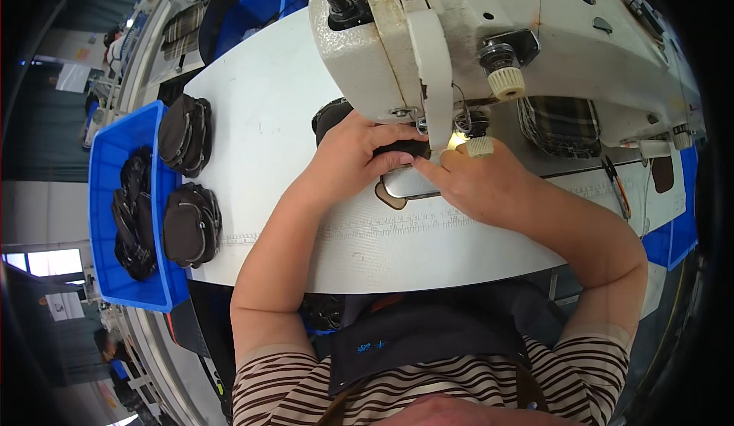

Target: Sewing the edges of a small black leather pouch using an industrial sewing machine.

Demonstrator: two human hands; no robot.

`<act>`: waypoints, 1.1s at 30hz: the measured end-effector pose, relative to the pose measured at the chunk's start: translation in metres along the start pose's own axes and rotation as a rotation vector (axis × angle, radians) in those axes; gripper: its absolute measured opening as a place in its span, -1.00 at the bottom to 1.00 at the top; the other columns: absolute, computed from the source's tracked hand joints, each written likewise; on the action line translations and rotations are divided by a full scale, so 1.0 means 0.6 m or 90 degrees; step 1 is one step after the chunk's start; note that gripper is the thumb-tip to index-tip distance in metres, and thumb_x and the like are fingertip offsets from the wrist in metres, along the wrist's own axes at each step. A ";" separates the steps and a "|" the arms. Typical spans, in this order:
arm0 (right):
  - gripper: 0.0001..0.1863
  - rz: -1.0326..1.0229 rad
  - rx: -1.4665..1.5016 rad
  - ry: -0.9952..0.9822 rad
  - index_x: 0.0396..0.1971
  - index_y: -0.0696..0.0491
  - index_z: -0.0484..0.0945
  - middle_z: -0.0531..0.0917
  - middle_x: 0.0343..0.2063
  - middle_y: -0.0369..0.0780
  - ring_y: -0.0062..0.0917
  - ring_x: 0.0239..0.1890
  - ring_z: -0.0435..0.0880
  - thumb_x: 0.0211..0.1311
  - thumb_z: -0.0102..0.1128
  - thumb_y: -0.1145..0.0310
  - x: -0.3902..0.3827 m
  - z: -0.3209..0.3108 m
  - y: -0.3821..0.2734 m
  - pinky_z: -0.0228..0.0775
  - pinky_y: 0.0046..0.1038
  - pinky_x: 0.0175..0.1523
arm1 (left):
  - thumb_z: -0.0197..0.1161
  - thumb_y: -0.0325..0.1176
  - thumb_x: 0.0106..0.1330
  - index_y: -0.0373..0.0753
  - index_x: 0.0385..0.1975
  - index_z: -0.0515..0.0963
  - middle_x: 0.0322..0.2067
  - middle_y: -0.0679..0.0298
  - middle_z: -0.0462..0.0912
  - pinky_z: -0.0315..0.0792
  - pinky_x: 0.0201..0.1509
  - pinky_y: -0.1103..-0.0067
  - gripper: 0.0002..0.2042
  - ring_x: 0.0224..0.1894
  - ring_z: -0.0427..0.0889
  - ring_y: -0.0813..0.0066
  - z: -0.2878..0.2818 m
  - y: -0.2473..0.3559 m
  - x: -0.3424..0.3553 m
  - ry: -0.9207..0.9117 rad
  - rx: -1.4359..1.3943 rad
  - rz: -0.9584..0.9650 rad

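Note:
A white sewing machine (375,51) stands over the work, its small lamp glowing by the needle area. My left hand (353,155) is closed on a dark fabric piece (330,118), thumb and fingers gripping its edge just left of the needle. Part of that piece shows beyond my wrist; the rest is hidden by the hand and machine head. My right hand (482,180) is closed at the same edge from the other side, with its index fingertip close to my left thumb. Its other fingers are curled and partly hidden.
Two dark pouches (191,223) sit at the white table's (260,113) left edge, beside a blue bin (164,273) of dark pieces. A plaid-and-dark pouch (562,124) lies beneath the machine arm. Thread snips (615,187) rest at right. Another blue bin (264,6) stands behind.

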State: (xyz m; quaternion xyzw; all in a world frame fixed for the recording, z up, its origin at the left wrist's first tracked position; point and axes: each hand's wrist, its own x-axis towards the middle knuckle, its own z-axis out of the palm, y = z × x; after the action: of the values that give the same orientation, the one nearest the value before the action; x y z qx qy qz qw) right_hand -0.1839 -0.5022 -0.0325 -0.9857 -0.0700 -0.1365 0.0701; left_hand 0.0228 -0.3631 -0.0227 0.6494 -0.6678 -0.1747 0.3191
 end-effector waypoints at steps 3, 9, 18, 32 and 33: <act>-0.74 -0.001 0.008 0.016 -0.16 0.08 0.64 0.62 -0.62 -0.24 -0.31 -0.58 0.68 0.11 0.24 0.44 -0.002 0.003 0.001 0.48 -0.26 -0.44 | 0.40 -0.21 0.30 -0.14 -0.12 0.75 -0.10 0.17 0.72 0.53 0.09 0.36 -0.76 0.02 0.64 0.12 0.011 0.001 0.004 0.036 0.100 -0.076; -0.89 0.118 0.009 0.159 -0.32 0.05 0.63 0.62 -0.58 -0.17 -0.20 -0.54 0.66 0.22 0.20 0.37 0.024 0.010 0.021 0.50 -0.20 -0.39 | 0.43 -0.27 0.32 -0.32 -0.10 0.69 -0.22 0.10 0.75 0.53 -0.02 0.37 -0.73 -0.13 0.69 0.09 0.007 0.006 -0.002 0.064 0.092 -0.085; -0.93 0.132 0.005 0.213 -0.37 0.04 0.59 0.65 -0.53 -0.18 -0.22 -0.46 0.70 0.22 0.19 0.38 0.038 0.037 0.024 0.56 -0.24 -0.36 | 0.50 -0.23 0.14 -0.17 -0.11 0.65 -0.24 0.17 0.69 0.57 -0.11 0.31 -0.66 -0.16 0.68 0.10 0.042 0.040 -0.003 0.185 0.293 -0.020; -0.86 0.056 -0.098 0.262 -0.35 -0.01 0.66 0.63 -0.53 -0.30 -0.44 -0.54 0.67 0.13 0.44 0.34 0.032 0.030 0.029 0.50 -0.42 -0.47 | 0.43 -0.30 0.11 -0.18 -0.22 0.67 -0.28 0.19 0.68 0.57 -0.20 0.33 -0.76 -0.17 0.67 0.14 0.045 0.036 -0.001 0.230 0.291 0.023; -0.85 0.032 -0.128 0.299 -0.35 -0.01 0.65 0.62 -0.53 -0.31 -0.45 -0.55 0.65 0.12 0.45 0.33 0.033 0.029 0.027 0.46 -0.44 -0.49 | 0.43 -0.30 0.09 -0.17 -0.24 0.67 -0.29 0.20 0.68 0.56 -0.21 0.34 -0.76 -0.19 0.67 0.14 0.048 0.037 0.000 0.248 0.295 0.027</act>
State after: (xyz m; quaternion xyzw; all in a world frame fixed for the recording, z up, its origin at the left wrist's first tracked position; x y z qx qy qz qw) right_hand -0.1579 -0.5133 -0.0456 -0.9303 -0.0130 -0.3664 -0.0103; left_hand -0.0126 -0.3665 -0.0296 0.7123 -0.6292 0.1171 0.2881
